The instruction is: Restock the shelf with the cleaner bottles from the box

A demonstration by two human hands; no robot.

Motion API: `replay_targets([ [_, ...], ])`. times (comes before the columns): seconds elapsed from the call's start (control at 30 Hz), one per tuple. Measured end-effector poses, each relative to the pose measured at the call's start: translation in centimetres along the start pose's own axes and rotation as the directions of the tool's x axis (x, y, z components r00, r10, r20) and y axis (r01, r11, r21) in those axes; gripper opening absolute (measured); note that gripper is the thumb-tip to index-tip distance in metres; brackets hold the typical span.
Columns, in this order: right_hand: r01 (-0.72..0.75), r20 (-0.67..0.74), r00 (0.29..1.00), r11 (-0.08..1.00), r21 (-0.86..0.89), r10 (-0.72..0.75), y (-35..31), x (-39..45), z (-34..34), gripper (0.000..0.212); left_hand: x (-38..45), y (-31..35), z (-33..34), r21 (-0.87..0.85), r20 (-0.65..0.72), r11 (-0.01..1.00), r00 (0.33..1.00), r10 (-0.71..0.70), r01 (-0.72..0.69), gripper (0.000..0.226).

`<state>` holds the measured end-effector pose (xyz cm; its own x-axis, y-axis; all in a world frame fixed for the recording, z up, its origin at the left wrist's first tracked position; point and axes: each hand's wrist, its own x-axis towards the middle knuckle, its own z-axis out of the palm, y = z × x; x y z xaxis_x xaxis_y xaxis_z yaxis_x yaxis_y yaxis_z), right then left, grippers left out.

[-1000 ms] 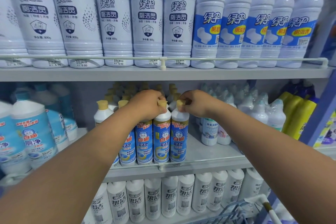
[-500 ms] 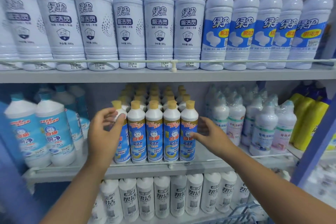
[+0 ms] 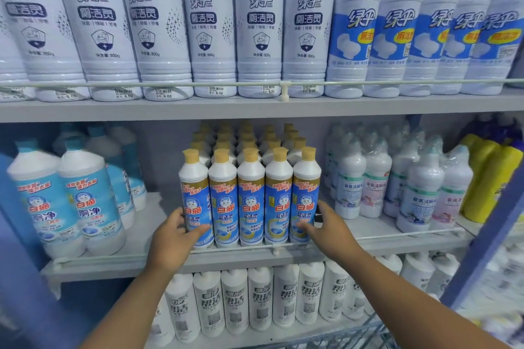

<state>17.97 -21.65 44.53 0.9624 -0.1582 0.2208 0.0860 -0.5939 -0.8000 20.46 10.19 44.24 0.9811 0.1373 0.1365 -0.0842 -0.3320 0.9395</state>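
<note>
Both arms reach forward to the middle grey metal shelf (image 3: pixel 113 261). The left hand (image 3: pixel 173 238) wraps the leftmost of five tan-capped white cleaner bottles with blue labels (image 3: pixel 251 198); the right hand (image 3: pixel 329 225), fingers fairly straight, presses the rightmost one. More rows stand behind them.

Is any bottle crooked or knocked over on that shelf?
Nothing is knocked over or spilled. One small oddity: in the front row of tan-capped bottles, the leftmost bottle faces a bit sideways, its label turned left, unlike its neighbours. The left hand holds it; the right hand touches the rightmost bottle.
</note>
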Motion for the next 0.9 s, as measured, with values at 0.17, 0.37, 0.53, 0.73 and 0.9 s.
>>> replay_targets([
  [0.17,-0.024,-0.012,1.0,0.999,-0.022,0.024,-0.1,0.0,0.2,0.041,0.3,-0.2,-0.2,0.0,0.022,1.0,1.0,0.008,-0.008,0.043],
  [0.37,-0.039,-0.025,0.999,0.997,-0.072,0.038,-0.7,-0.3,0.5,0.04,0.9,-0.4,-0.5,0.051,0.079,0.999,0.997,0.015,-0.019,0.044],
  [0.53,-0.075,0.015,0.997,0.977,-0.197,0.079,-2.0,-0.5,0.3,0.044,1.4,-0.3,-1.3,0.166,0.093,0.985,0.995,0.037,-0.052,0.042],
  [0.73,-0.094,0.1,0.985,0.924,-0.37,0.141,-4.3,-2.2,-1.4,0.056,-0.8,2.0,-2.5,0.418,0.156,0.897,0.984,0.085,-0.144,0.055],
  [0.9,0.027,0.172,0.983,0.883,-0.469,0.062,-5.3,-5.2,-3.6,0.071,-4.5,4.4,-2.6,0.75,0.159,0.631,0.98,0.12,-0.199,0.083],
])
